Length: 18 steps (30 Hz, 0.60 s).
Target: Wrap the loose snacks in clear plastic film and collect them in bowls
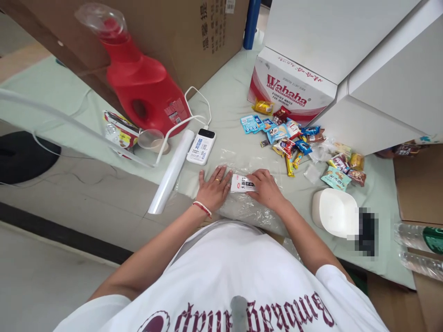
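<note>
A small white snack packet (238, 183) with black and red print lies on a sheet of clear plastic film (249, 210) at the table's front edge. The fingers of my right hand (266, 190) are closed over the packet's right end. Just left of the packet, my left hand (213, 188) rests flat on the film with its fingers spread. Its fingertips come close to the packet's left edge; whether they touch I cannot tell. A long, shiny, whitish roll (172, 173) lies left of my left hand, partly over the table edge.
A white power bank (201, 146) with a cable lies beyond the roll, near a red jug (145, 87). Several wrapped snacks (284, 133) are heaped before the Wahaba water carton (290, 87). A white bin (334, 212) stands at the right. A white lamp arm (79, 124) crosses the left side.
</note>
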Available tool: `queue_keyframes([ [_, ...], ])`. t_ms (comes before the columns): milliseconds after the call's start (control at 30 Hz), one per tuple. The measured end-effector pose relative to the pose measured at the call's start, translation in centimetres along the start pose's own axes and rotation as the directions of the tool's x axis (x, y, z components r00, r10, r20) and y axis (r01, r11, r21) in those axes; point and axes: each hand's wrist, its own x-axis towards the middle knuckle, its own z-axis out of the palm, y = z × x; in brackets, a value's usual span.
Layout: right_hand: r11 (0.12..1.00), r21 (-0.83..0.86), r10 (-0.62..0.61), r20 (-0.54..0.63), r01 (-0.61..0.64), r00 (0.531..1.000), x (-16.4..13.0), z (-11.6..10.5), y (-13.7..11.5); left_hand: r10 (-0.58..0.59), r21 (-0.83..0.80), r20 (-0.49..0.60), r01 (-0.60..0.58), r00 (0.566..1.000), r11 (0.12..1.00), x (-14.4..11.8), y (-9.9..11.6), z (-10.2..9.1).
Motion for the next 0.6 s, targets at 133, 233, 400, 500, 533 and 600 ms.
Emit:
queue_keyframes([
  [133,0.999,-0.037,-0.011,0.007,0.011,1.000,0.0,0.6,0.2,-0.022,-0.003,-0.002,0.022,1.000,1.000,0.2,-0.1,0.1],
  [233,0.999,-0.032,0.015,-0.001,-0.015,1.000,-0.2,0.9,0.7,-0.077,-0.018,-0.007,0.077,0.997,0.997,0.3,-0.1,0.2],
  [400,0.996,0.084,-0.024,-0.158,0.037,0.987,-4.2,0.7,2.2,-0.030,-0.027,-0.154,0.026,0.988,0.999,-1.4,-1.1,-0.2],
  [500,0.969,0.187,-0.128,-0.169,0.159,0.977,-8.8,1.2,3.1,0.253,-0.067,-0.177,-0.269,0.951,0.961,-3.9,-2.6,-0.4],
  [533,0.959,0.214,-0.153,-0.151,0.184,0.977,-10.2,1.6,3.3,0.371,-0.094,-0.143,-0.386,0.917,0.918,-4.7,-3.2,-0.4],
  [600,0.953,0.245,-0.151,-0.124,0.177,0.981,-12.5,2.6,3.7,0.528,-0.144,-0.060,-0.530,0.847,0.835,-5.9,-4.2,-0.2],
])
